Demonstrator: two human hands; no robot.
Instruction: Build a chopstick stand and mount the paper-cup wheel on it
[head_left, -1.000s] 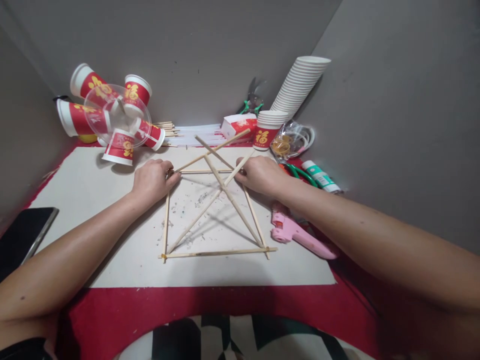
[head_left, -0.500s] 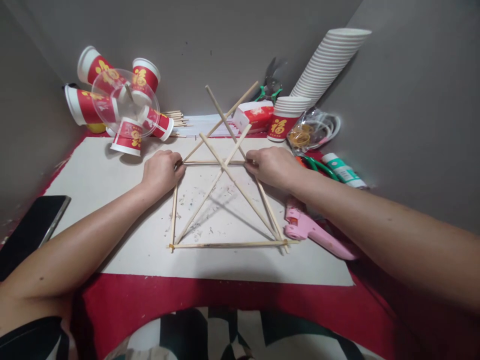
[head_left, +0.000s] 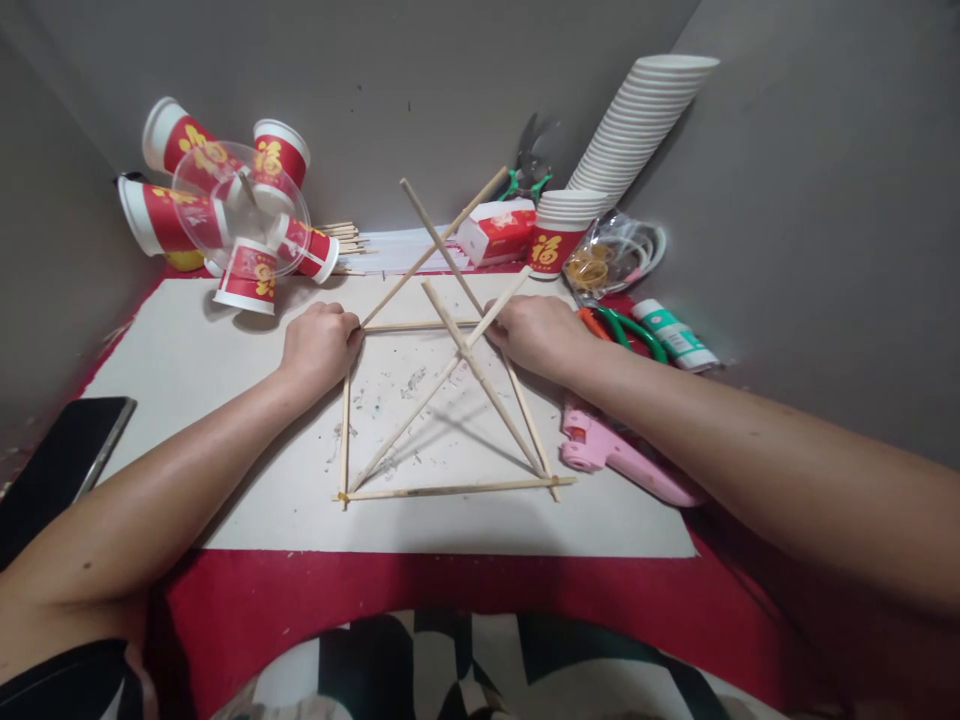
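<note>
A frame of wooden sticks stands before me, with a four-sided base and two pairs of crossed sticks rising from it. Small yellowish bands bind the front corners. The near crossed pair leans toward me, while the far crossed pair rises between my hands. My left hand pinches the back left corner, its fingertips closed round the joint. At the back right corner, my right hand has its fingers closed on the sticks. Both back joints are partly hidden by fingers.
White board lies under the frame on red cloth. A pink glue gun, green-handled tool and white-green tube are right. Stacked paper cups lean behind; a cup wheel stands back left, a phone left.
The near crossed pair has shifted to the right and tipped lower toward me. Both hands keep their hold on the back corners. The whole view has moved slightly.
</note>
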